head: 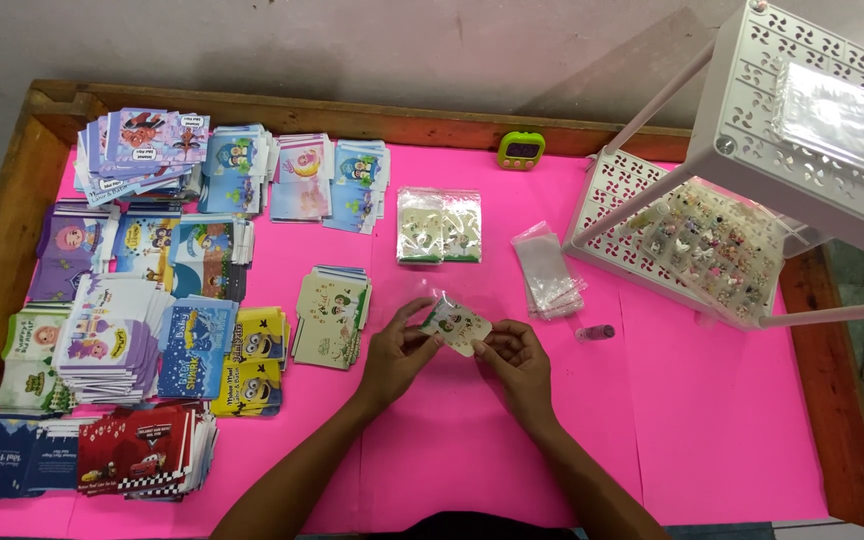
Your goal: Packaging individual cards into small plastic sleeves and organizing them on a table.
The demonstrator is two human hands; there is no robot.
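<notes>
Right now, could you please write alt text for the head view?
Left hand and right hand hold one small cream card above a pink table. Stacks of colourful envelopes lie left; a white plastic rack stands right.

Both bare forearms reach forward and converge. The left hand [397, 350] and right hand [517, 362] meet, fingers pinched in a shared grip.

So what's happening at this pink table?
A person holds a small cream card between both hands, left hand and right hand, above the pink table. Stacks of colourful cards lie to the left, clear plastic sleeves to the right, beside a white rack.
</notes>
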